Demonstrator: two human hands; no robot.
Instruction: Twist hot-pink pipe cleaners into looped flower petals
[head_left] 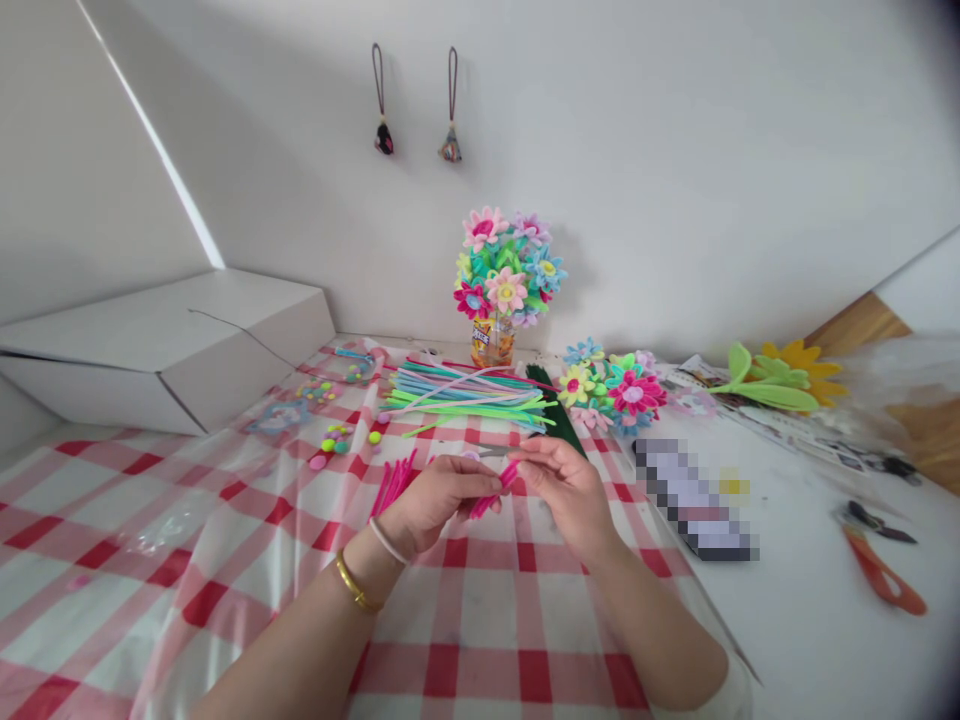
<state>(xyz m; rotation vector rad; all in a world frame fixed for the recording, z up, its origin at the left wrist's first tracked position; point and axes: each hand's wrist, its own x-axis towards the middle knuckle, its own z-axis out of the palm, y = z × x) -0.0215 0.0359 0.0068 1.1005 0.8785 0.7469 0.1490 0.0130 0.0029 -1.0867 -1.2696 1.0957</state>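
Short hot-pink pipe cleaners (489,501) are gathered between my two hands above the checked tablecloth. My left hand (450,492) is closed around the bunch, thumb on top. At the bunch's upper end, the thumb and fingers of my right hand (566,488) pinch together on the pink tips. More pink pipe cleaners (393,482) lie on the cloth behind my left wrist. Just beyond my fingers are grey scissor blades (493,452), partly covered by my right hand. Farther back lies a pile of blue, green and lilac pipe cleaners (465,392).
Dark green stems (566,425) lie right of the pile. A vase of fuzzy flowers (502,275) stands by the wall, with a second flower bunch (615,388) to its right. Small pompoms (339,440) and a white box (225,350) are left. Orange-handled scissors (881,570) lie right.
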